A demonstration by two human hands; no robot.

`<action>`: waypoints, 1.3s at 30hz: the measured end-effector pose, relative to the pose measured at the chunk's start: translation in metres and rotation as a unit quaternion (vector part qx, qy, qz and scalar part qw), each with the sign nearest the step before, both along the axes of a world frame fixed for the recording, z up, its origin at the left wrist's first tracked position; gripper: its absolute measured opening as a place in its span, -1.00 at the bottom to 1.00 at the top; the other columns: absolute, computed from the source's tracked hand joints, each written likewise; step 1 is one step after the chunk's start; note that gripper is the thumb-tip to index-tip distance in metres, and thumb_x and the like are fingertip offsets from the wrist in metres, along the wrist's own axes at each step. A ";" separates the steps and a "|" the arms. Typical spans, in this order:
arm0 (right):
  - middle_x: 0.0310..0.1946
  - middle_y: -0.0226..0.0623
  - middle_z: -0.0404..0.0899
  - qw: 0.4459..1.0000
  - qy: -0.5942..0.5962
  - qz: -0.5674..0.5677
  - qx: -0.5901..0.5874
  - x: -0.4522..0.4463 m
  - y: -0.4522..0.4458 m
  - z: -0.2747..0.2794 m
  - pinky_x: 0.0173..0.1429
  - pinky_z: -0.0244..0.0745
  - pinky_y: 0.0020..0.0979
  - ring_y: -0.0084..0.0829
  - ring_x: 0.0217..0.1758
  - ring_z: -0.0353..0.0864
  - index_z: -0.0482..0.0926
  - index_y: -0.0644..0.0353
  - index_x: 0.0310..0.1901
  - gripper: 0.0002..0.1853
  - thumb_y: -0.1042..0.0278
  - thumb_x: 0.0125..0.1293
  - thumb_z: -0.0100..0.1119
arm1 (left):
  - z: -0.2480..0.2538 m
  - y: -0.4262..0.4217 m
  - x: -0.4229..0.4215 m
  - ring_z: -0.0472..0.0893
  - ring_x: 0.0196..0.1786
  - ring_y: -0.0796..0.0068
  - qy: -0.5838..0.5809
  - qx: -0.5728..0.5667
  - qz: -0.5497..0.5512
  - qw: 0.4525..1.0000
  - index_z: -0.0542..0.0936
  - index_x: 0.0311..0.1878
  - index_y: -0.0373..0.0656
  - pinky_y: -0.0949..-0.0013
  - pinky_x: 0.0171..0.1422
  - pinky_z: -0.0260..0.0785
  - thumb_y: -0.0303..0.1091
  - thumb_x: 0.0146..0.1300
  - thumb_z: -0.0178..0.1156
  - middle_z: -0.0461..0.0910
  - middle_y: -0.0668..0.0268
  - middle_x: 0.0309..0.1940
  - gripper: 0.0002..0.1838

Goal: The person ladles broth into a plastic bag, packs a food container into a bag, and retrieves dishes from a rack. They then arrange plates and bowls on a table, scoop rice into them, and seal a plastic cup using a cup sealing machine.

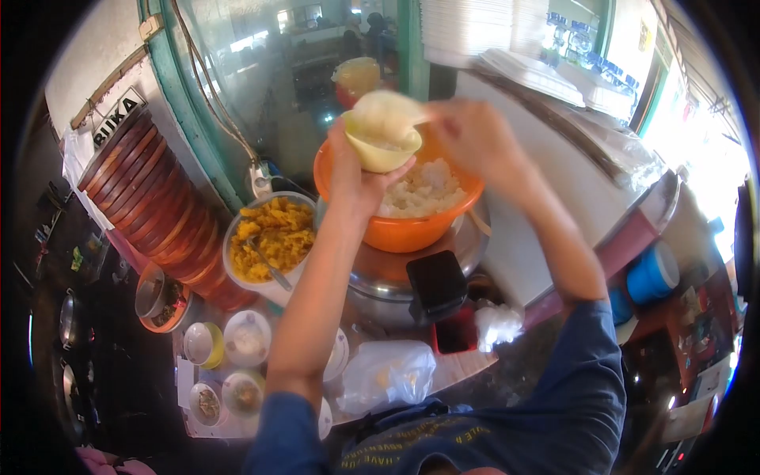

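Note:
My left hand (360, 180) holds up a small pale yellow bowl (381, 158), its fingers wrapped around the bowl's side and base. In my right hand (473, 136), smeared by motion, is the handle of a rice paddle (384, 115). The paddle's broad pale head is blurred over the bowl's mouth. Whether rice lies on it I cannot tell. Behind and below both hands an orange basin (404, 240) holds white rice (427, 190). It sits on a round metal lid or pot (372, 273).
On the left stand a tub of yellow food (273, 229) with a spoon and a tall leaning stack of brown woven-looking plates (150, 206). Nearer me are several small bowls (247, 339), a plastic bag (388, 372) and a black box (438, 285). White foam containers (538, 75) lie at the back right.

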State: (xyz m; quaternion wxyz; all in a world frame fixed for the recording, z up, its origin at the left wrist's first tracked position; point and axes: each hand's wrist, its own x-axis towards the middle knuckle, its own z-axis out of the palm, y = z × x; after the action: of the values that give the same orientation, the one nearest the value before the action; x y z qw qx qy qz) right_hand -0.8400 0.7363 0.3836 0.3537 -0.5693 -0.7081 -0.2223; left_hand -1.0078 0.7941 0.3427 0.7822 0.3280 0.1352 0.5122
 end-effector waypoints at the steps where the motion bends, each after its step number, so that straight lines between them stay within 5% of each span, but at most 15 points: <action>1: -0.44 -0.12 0.62 1.000 -0.001 0.001 0.000 -0.014 -0.011 -0.009 -0.23 0.56 -0.27 -0.25 -0.39 0.64 0.69 0.16 -0.17 -0.76 0.40 0.16 0.09 | -0.001 -0.001 0.002 0.34 0.32 0.00 -0.018 0.003 -0.011 1.000 0.24 0.33 -0.08 -0.23 0.30 0.25 0.21 0.31 -0.12 0.29 0.09 0.30 -0.32; 5: -0.38 -0.12 0.65 0.989 -0.114 -0.005 0.098 -0.022 -0.024 -0.005 -0.24 0.58 -0.27 -0.21 -0.36 0.67 0.65 0.21 -0.10 -0.76 0.45 0.20 0.10 | -0.003 0.003 0.003 0.31 0.34 -0.03 -0.059 -0.057 -0.015 0.997 0.23 0.35 -0.09 -0.28 0.33 0.21 0.19 0.33 -0.17 0.25 0.07 0.32 -0.32; 7: -0.43 -0.12 0.66 0.995 0.066 0.072 0.026 0.003 -0.008 0.010 -0.29 0.55 -0.32 -0.22 -0.44 0.65 0.67 0.27 -0.15 -0.77 0.38 0.21 0.15 | -0.005 0.004 0.003 0.29 0.35 -0.05 -0.074 -0.049 -0.026 0.996 0.23 0.35 -0.09 -0.27 0.34 0.20 0.19 0.33 -0.19 0.24 0.06 0.33 -0.32; 8: -0.43 -0.12 0.66 0.995 0.065 0.073 0.026 0.015 -0.003 0.019 -0.29 0.55 -0.32 -0.22 -0.44 0.65 0.67 0.27 -0.15 -0.77 0.38 0.21 0.15 | -0.003 0.001 0.003 0.29 0.35 -0.05 -0.076 -0.049 -0.025 0.996 0.23 0.35 -0.09 -0.27 0.34 0.20 0.19 0.33 -0.19 0.24 0.06 0.33 -0.32; 10: -0.47 -0.06 0.65 0.956 0.179 0.142 -0.186 0.031 0.001 0.036 -0.30 0.52 -0.30 -0.19 -0.49 0.61 0.68 0.26 -0.20 -0.76 0.30 0.19 0.20 | 0.001 -0.004 0.004 0.29 0.35 -0.05 -0.064 -0.068 0.002 0.996 0.24 0.34 -0.07 -0.26 0.34 0.20 0.20 0.33 -0.20 0.26 0.06 0.32 -0.33; 13: -0.48 0.01 0.63 0.935 0.080 0.103 -0.329 0.025 0.006 0.040 -0.28 0.51 -0.27 -0.13 -0.48 0.60 0.68 0.28 -0.21 -0.74 0.27 0.18 0.20 | -0.003 -0.001 0.005 0.32 0.33 -0.02 -0.033 -0.016 -0.001 0.999 0.27 0.31 -0.06 -0.26 0.31 0.23 0.20 0.32 -0.19 0.29 0.10 0.30 -0.34; 16: -0.48 0.05 0.62 0.957 -0.021 0.038 -0.287 0.007 0.007 0.039 -0.25 0.52 -0.20 -0.04 -0.42 0.62 0.68 0.32 -0.27 -0.74 0.26 0.17 0.20 | -0.002 -0.005 0.006 0.36 0.30 0.01 -0.010 0.005 0.015 1.000 0.32 0.28 -0.05 -0.24 0.27 0.28 0.20 0.28 -0.15 0.30 0.14 0.29 -0.35; 23: -0.49 0.07 0.60 0.984 -0.009 0.022 -0.175 0.000 0.011 0.008 -0.18 0.53 -0.08 0.02 -0.30 0.65 0.66 0.31 -0.37 -0.79 0.31 0.16 0.18 | -0.004 0.001 0.004 0.40 0.27 0.10 0.020 0.023 0.025 0.999 0.38 0.23 -0.07 -0.17 0.29 0.27 0.17 0.24 -0.10 0.39 0.16 0.22 -0.37; 28: -0.68 0.05 0.44 0.968 0.069 0.101 -0.219 0.019 0.006 0.017 -0.42 0.40 -0.22 -0.18 -0.62 0.50 0.65 0.33 -0.46 -0.74 0.26 0.18 0.19 | 0.000 -0.004 0.004 0.45 0.23 0.16 0.007 -0.013 0.037 0.999 0.40 0.22 -0.07 -0.09 0.27 0.30 0.16 0.25 -0.16 0.45 0.17 0.17 -0.37; 32: -0.72 0.03 0.37 0.953 0.073 0.127 -0.265 0.009 -0.002 0.014 -0.49 0.29 -0.25 -0.27 -0.70 0.35 0.63 0.35 -0.49 -0.72 0.26 0.19 0.18 | -0.005 0.003 0.005 0.45 0.24 0.16 0.012 0.026 0.035 0.999 0.40 0.22 -0.08 -0.11 0.25 0.31 0.18 0.25 -0.18 0.46 0.18 0.17 -0.36; 34: -0.67 -0.15 0.47 0.943 0.043 0.096 -0.315 0.003 -0.011 0.018 -0.47 0.27 -0.36 -0.47 -0.63 0.33 0.71 0.22 -0.32 -0.77 0.23 0.22 0.19 | -0.006 0.004 0.004 0.45 0.24 0.15 -0.003 0.025 0.029 0.999 0.40 0.22 -0.07 -0.13 0.24 0.32 0.18 0.25 -0.17 0.47 0.19 0.17 -0.36; 39: -0.57 -0.06 0.55 0.977 -0.032 -0.002 -0.210 0.007 -0.013 0.021 -0.37 0.41 -0.25 -0.16 -0.52 0.51 0.69 0.18 -0.38 -0.78 0.22 0.22 0.17 | -0.003 -0.001 0.006 0.44 0.25 0.16 -0.009 0.021 0.059 0.998 0.41 0.21 -0.06 -0.16 0.24 0.31 0.16 0.25 -0.12 0.46 0.20 0.18 -0.39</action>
State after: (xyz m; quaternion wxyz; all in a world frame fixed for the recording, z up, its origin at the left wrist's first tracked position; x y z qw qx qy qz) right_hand -0.8326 0.7233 0.4045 0.2027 -0.6247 -0.7490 -0.0872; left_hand -1.0022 0.7927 0.3393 0.7445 0.3310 0.1364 0.5635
